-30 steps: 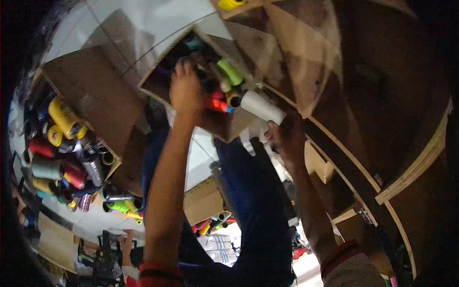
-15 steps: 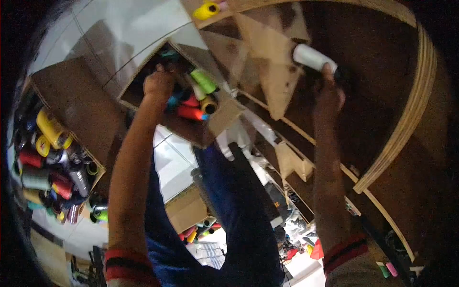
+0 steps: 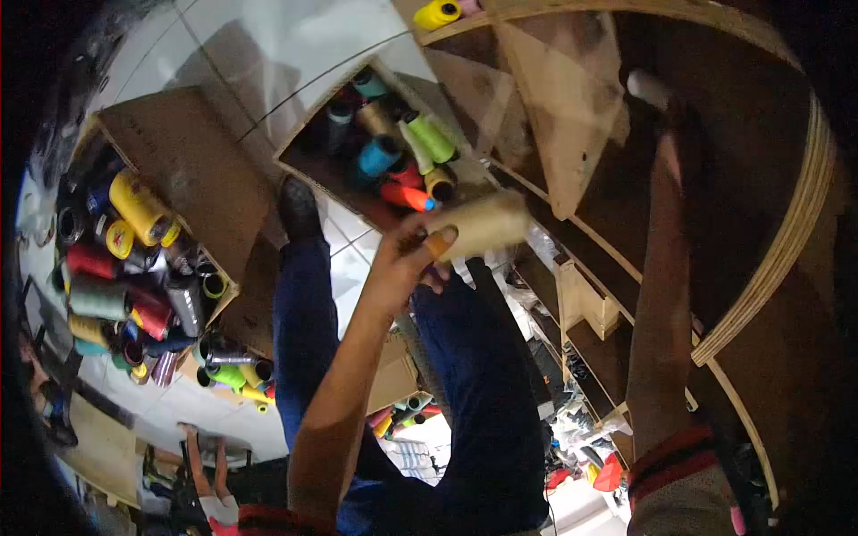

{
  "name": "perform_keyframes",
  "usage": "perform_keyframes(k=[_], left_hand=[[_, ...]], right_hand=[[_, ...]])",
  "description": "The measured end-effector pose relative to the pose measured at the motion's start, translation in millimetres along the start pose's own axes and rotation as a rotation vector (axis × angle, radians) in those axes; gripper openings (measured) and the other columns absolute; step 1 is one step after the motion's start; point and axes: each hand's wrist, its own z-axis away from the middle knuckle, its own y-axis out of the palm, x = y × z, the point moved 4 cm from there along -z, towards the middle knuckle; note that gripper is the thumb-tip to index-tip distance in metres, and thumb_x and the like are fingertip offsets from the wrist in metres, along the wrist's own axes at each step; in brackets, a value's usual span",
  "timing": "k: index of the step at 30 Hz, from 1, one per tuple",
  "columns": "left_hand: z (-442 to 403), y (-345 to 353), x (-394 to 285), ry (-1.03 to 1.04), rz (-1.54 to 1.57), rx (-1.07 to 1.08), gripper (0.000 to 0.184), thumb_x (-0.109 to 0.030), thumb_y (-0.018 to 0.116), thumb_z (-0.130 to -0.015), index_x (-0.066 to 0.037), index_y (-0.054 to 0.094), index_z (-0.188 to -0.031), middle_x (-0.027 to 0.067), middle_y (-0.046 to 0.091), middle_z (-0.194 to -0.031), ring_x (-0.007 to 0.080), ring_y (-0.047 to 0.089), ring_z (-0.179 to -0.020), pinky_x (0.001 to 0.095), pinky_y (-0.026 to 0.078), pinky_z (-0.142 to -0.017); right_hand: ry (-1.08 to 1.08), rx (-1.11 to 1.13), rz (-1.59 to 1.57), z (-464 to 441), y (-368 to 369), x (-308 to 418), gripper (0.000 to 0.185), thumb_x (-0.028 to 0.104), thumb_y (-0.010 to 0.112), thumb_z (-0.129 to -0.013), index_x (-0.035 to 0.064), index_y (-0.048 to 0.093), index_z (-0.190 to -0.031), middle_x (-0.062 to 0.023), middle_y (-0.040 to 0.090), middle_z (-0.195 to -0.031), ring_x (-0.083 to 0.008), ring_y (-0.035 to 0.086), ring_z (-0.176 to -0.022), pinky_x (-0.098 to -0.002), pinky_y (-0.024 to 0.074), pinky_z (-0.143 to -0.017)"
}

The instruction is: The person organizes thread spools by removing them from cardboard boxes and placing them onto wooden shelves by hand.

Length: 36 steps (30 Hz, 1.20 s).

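My left hand (image 3: 416, 255) is closed on a beige thread spool (image 3: 487, 223), held just in front of a cardboard box (image 3: 335, 195). Inside that box lie several spools, among them a lime green one (image 3: 431, 138), a blue one (image 3: 379, 156) and an orange-red one (image 3: 407, 196). My right hand (image 3: 672, 121) reaches into the dark wooden shelf (image 3: 751, 205) at the right, at the end of a white spool (image 3: 647, 88). Shadow hides its fingers, so its grip is unclear.
A larger cardboard box (image 3: 192, 170) with many coloured spools stands at the left. A yellow spool (image 3: 437, 13) sits at the top by the shelf edge. Another person's arms (image 3: 207, 469) show at the lower left. My legs (image 3: 474, 384) are below the near box.
My left hand has come out of the box with the beige spool and moved towards the right. My right hand has carried the white spool deeper into the shelf.
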Motion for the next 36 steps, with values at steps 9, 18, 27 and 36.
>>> perform_keyframes(k=[9, 18, 27, 36], left_hand=[[-36, 21, 16, -0.008, 0.347, 0.339, 0.050, -0.020, 0.064, -0.078, 0.000, 0.048, -0.121, 0.0075, 0.058, -0.080, 0.0149, 0.056, -0.065, 0.0240, 0.043, -0.052], [-45, 12, 1, 0.047, 0.366, 0.308, 0.044, -0.008, 0.063, -0.081, 0.000, 0.048, -0.121, 0.0114, 0.061, -0.083, 0.0164, 0.061, -0.064, 0.0240, 0.052, -0.053], [-46, -4, -18, 0.168, 0.120, 0.108, 0.058, -0.022, 0.070, -0.073, -0.004, 0.047, -0.123, 0.0044, 0.059, -0.087, 0.0105, 0.057, -0.066, 0.0194, 0.046, -0.055], [-45, -5, -18, 0.150, 0.056, 0.054, 0.068, -0.021, 0.074, -0.064, -0.005, 0.047, -0.125, 0.0050, 0.055, -0.096, 0.0119, 0.053, -0.075, 0.0231, 0.045, -0.063]], right_hand=[[-0.045, -0.127, -0.162, -38, -6, -7, 0.046, 0.038, 0.058, -0.085, 0.0028, 0.055, -0.115, -0.0109, 0.058, -0.104, -0.0156, 0.055, -0.091, -0.0296, 0.0425, -0.080], [-0.035, -0.142, -0.154, -43, 0, -12, 0.042, 0.033, 0.057, -0.086, 0.0032, 0.056, -0.114, -0.0100, 0.059, -0.102, -0.0149, 0.056, -0.089, -0.0288, 0.0431, -0.080], [-0.035, -0.145, -0.147, -52, 0, -13, 0.037, 0.029, 0.056, -0.087, 0.0035, 0.056, -0.114, -0.0092, 0.060, -0.100, -0.0141, 0.056, -0.088, -0.0280, 0.0437, -0.079], [-0.045, -0.140, -0.158, -57, -2, -15, 0.032, 0.024, 0.056, -0.088, 0.0039, 0.057, -0.113, -0.0083, 0.061, -0.098, -0.0134, 0.057, -0.086, -0.0272, 0.0443, -0.078]])
